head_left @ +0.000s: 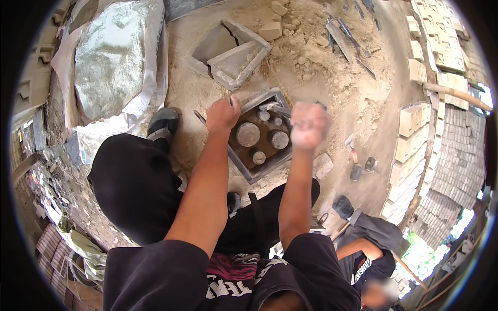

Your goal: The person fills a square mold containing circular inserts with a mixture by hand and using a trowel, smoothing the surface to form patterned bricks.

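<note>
A square dark frame (pixel 239 163) lies on the sandy ground before me, with several round grey cylinders of different sizes, such as the large cylinder (pixel 248 134), standing inside it. At its upper left side my left hand (pixel 223 112) is closed; a thin dark rod end (pixel 199 117) shows beside it, and what the fingers hold is hidden. My right hand (pixel 310 124), blurred, is closed in a fist above the frame's right side. A grey bar (pixel 280 110) reaches from the frame's far corner toward this fist; whether it is gripped I cannot tell.
Beyond the frame lie a broken grey box-shaped piece (pixel 238 59), loose earth (pixel 311 62) and long metal tools (pixel 346 41). A plastic-lined pale mound (pixel 111 67) is at left. Right are a trowel (pixel 353 153), stacked pale blocks (pixel 412 132) and another person (pixel 371 249).
</note>
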A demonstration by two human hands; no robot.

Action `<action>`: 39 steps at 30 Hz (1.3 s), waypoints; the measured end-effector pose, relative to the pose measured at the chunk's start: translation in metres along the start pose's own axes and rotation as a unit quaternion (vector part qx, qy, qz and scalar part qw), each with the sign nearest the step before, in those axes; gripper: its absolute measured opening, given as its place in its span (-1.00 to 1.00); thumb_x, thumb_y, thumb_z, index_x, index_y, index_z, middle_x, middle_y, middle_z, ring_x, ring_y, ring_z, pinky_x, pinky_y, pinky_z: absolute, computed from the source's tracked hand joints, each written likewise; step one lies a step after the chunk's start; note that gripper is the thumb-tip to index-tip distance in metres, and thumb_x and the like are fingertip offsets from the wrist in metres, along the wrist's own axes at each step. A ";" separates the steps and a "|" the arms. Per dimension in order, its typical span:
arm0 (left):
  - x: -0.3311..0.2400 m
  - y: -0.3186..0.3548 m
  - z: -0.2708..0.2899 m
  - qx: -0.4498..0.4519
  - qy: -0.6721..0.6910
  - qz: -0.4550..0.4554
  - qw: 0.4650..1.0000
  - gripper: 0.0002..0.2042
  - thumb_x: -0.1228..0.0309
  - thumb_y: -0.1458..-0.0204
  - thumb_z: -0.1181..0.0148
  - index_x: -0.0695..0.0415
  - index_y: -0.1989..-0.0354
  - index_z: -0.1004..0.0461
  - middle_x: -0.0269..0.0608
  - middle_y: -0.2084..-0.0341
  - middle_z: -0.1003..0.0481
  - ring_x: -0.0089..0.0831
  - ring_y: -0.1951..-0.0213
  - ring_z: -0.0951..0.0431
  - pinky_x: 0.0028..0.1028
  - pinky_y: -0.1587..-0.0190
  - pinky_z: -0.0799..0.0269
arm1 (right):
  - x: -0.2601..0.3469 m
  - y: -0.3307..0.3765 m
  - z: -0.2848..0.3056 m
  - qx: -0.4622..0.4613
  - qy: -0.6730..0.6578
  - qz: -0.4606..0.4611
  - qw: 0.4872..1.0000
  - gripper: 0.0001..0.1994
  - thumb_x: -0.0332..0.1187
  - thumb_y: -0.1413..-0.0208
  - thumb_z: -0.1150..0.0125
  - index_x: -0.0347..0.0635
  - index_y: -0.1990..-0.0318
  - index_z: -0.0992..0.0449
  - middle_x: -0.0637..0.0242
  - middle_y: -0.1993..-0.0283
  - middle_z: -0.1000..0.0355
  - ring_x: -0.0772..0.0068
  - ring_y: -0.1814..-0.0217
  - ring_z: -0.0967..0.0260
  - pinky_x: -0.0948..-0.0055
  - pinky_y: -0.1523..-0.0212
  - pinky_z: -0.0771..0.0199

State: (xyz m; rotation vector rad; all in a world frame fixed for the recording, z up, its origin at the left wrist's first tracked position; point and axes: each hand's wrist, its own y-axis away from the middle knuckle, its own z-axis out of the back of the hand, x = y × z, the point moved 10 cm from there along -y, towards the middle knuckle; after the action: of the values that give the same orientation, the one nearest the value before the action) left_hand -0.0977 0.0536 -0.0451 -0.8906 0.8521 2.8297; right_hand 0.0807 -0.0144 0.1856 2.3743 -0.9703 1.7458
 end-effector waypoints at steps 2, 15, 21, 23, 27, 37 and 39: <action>-0.004 0.002 0.004 -0.017 0.006 -0.017 1.000 -0.54 0.10 -0.23 0.20 0.19 0.25 -0.59 0.16 0.31 -0.58 0.14 0.19 -0.57 0.00 0.06 -0.43 | 0.002 0.004 -0.005 -0.010 -0.020 0.011 1.000 -0.55 -0.29 -0.25 -0.03 -0.15 0.71 -0.15 0.44 0.72 -0.07 0.57 0.68 0.04 0.48 0.64 0.11; -0.005 0.008 0.008 0.002 0.006 0.007 1.000 -0.55 0.09 -0.20 0.17 0.18 0.29 -0.59 0.17 0.31 -0.58 0.13 0.19 -0.56 -0.02 0.06 -0.44 | -0.025 0.018 -0.028 0.006 0.181 -0.133 0.975 -0.61 -0.44 -0.18 -0.18 -0.22 0.68 -0.23 0.57 0.66 -0.12 0.72 0.61 0.01 0.53 0.58 0.09; -0.009 0.007 0.011 0.007 -0.009 0.001 1.000 -0.54 0.09 -0.21 0.18 0.20 0.27 -0.59 0.18 0.27 -0.57 0.12 0.15 -0.56 -0.03 0.03 -0.42 | -0.011 0.018 -0.048 0.049 0.154 -0.049 0.986 -0.59 -0.48 -0.17 -0.19 -0.21 0.70 -0.22 0.58 0.69 -0.15 0.74 0.62 0.05 0.54 0.60 0.11; -0.009 0.007 0.011 0.008 0.008 -0.003 1.000 -0.53 0.09 -0.21 0.19 0.19 0.27 -0.59 0.18 0.27 -0.57 0.12 0.16 -0.56 -0.02 0.04 -0.43 | -0.029 0.021 -0.045 0.031 0.195 -0.139 0.970 -0.60 -0.49 -0.15 -0.20 -0.22 0.71 -0.23 0.59 0.70 -0.14 0.74 0.62 0.02 0.55 0.60 0.08; -0.008 0.007 0.011 0.002 0.014 -0.010 1.000 -0.52 0.08 -0.23 0.21 0.19 0.27 -0.60 0.19 0.28 -0.57 0.14 0.16 -0.56 0.00 0.04 -0.42 | -0.014 0.024 -0.047 -0.017 0.143 -0.082 0.986 -0.60 -0.47 -0.15 -0.23 -0.22 0.70 -0.23 0.61 0.70 -0.13 0.76 0.62 0.03 0.55 0.60 0.10; -0.003 0.006 0.009 0.015 0.034 0.000 0.999 -0.42 0.03 -0.28 0.32 0.25 0.23 -0.58 0.24 0.23 -0.55 0.22 0.10 -0.52 0.04 0.00 -0.39 | -0.022 0.040 -0.050 0.009 0.210 -0.070 0.975 -0.55 -0.42 -0.20 -0.21 -0.15 0.73 -0.19 0.57 0.69 -0.13 0.75 0.62 0.04 0.53 0.60 0.10; -0.001 0.007 0.008 0.020 0.037 0.014 0.999 -0.42 0.03 -0.28 0.32 0.25 0.22 -0.58 0.24 0.23 -0.55 0.22 0.10 -0.52 0.04 0.00 -0.39 | -0.033 0.046 -0.034 -0.055 0.156 -0.128 0.978 -0.57 -0.36 -0.23 -0.22 -0.16 0.68 -0.24 0.56 0.68 -0.16 0.75 0.61 0.03 0.55 0.60 0.10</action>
State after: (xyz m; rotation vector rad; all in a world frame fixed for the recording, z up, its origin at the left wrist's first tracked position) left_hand -0.1020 0.0521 -0.0356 -0.9924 0.9333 2.8089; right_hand 0.0239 -0.0232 0.1545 1.9738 -0.6654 1.8357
